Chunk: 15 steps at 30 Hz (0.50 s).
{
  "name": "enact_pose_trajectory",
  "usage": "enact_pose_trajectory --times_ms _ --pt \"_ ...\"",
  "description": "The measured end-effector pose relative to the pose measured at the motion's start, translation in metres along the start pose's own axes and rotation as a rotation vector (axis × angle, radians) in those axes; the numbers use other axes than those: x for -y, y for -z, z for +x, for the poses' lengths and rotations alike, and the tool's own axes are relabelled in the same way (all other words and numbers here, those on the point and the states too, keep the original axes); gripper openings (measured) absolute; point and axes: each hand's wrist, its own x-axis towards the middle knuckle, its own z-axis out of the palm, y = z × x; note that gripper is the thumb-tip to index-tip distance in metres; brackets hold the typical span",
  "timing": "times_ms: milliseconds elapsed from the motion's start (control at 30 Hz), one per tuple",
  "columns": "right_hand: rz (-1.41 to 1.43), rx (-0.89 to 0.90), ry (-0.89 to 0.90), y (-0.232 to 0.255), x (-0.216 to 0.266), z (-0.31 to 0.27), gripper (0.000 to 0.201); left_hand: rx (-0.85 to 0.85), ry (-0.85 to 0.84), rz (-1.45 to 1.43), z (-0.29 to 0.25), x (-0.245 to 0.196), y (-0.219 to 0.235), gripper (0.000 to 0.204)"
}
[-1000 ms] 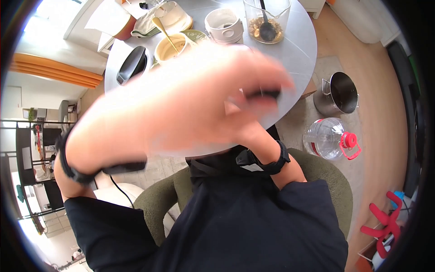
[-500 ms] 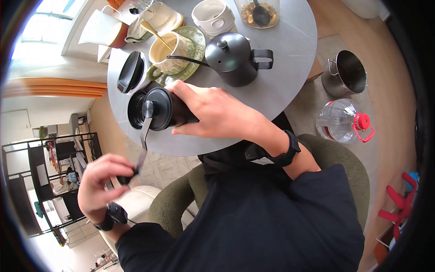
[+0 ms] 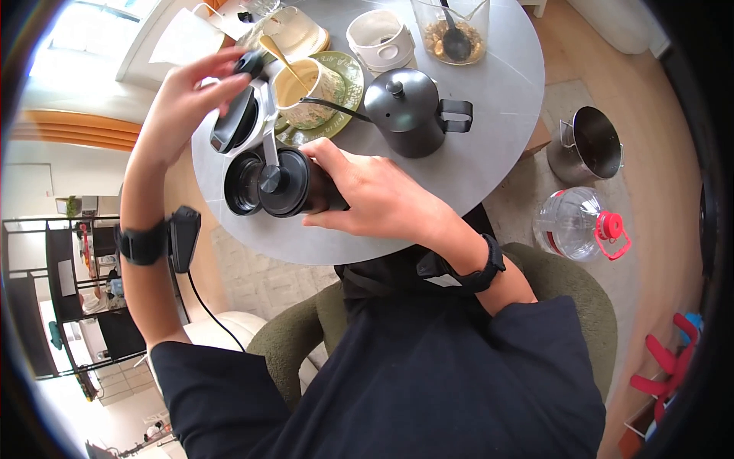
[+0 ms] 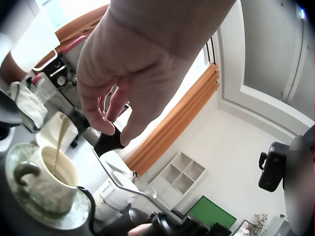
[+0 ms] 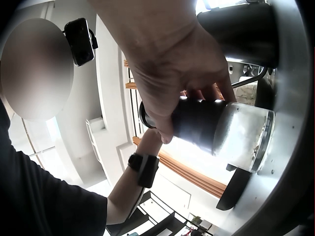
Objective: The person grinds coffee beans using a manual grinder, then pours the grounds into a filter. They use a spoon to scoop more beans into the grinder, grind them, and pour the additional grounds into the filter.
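My left hand [image 3: 183, 99] pinches the black knob [image 3: 248, 64] at the end of the metal crank arm of a black hand grinder [image 3: 284, 183]. In the left wrist view, the fingertips of the left hand [image 4: 133, 69] meet on that knob [image 4: 108, 141]. My right hand [image 3: 382, 191] grips the side of the grinder near the table's front edge. From the right wrist view, the fingers of the right hand [image 5: 182, 64] wrap the black body [image 5: 194, 120], above a clear jar section [image 5: 241, 132]. An open black round container [image 3: 242, 183] is beside the grinder.
A black gooseneck kettle [image 3: 405, 115] stands right of the grinder on the grey table [image 3: 497, 115]. Behind are a cup [image 3: 306, 96] with a gold spoon on a green plate, a white mug [image 3: 378, 42] and a glass container [image 3: 470, 46]. A black-lidded item [image 3: 235, 126] is at left.
My left hand has swung the crank from the near-left side of the grinder up to the far side. The right hand stays on the grinder body.
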Motion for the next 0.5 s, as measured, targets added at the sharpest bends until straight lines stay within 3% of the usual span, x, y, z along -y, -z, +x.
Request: enact_pose_trajectory --times_ms 200,300,333,400,500 --pt "-0.028 -0.022 -0.028 0.000 0.005 -0.002 0.062 0.265 -0.365 0.124 0.029 -0.071 -0.059 0.045" --pt "-0.011 -0.038 0.008 0.001 0.004 -0.001 0.060 0.322 -0.421 0.279 -0.017 -0.118 -0.092 0.043" --pt "-0.007 -0.046 0.020 0.001 0.005 -0.001 0.059 0.413 -0.504 0.203 -0.034 -0.124 -0.094 0.040" --pt "0.002 -0.067 0.034 0.000 0.004 -0.003 0.058 0.594 -0.604 0.147 -0.067 -0.126 -0.096 0.035" --pt "-0.045 -0.054 0.014 0.000 0.001 -0.003 0.057 0.797 -0.567 0.279 -0.112 -0.116 -0.070 0.031"
